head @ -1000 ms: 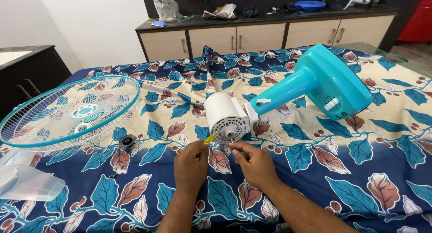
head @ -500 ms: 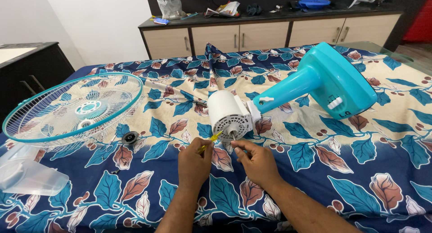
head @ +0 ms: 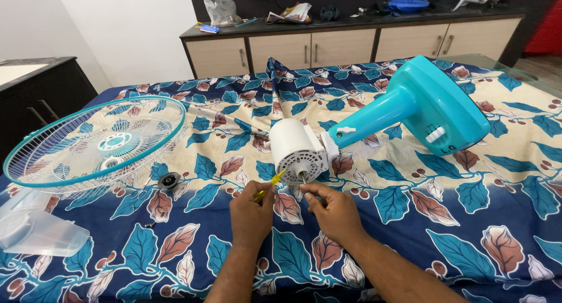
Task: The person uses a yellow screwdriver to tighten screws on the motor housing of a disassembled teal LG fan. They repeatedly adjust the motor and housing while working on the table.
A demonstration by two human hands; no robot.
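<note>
A turquoise table fan lies on its side on the leaf-patterned cloth (head: 445,221), base (head: 436,107) to the right and white motor housing (head: 294,149) facing me. My left hand (head: 250,212) grips a yellow-handled screwdriver (head: 268,185) whose tip touches the motor's front face. My right hand (head: 335,212) pinches at the metal motor shaft (head: 303,178) just below the housing. Both hands are close together in front of the motor.
A round turquoise fan grille (head: 96,145) lies at the left, a small black round nut (head: 169,180) beside it. Clear fan blades (head: 35,230) sit at the lower left. A long cabinet (head: 351,45) with clutter stands behind; a dark cabinet (head: 41,98) is at far left.
My head has shifted slightly, so the scene slid a little. Both hands stay at the motor front with the screwdriver against it; nothing was picked up or released.
</note>
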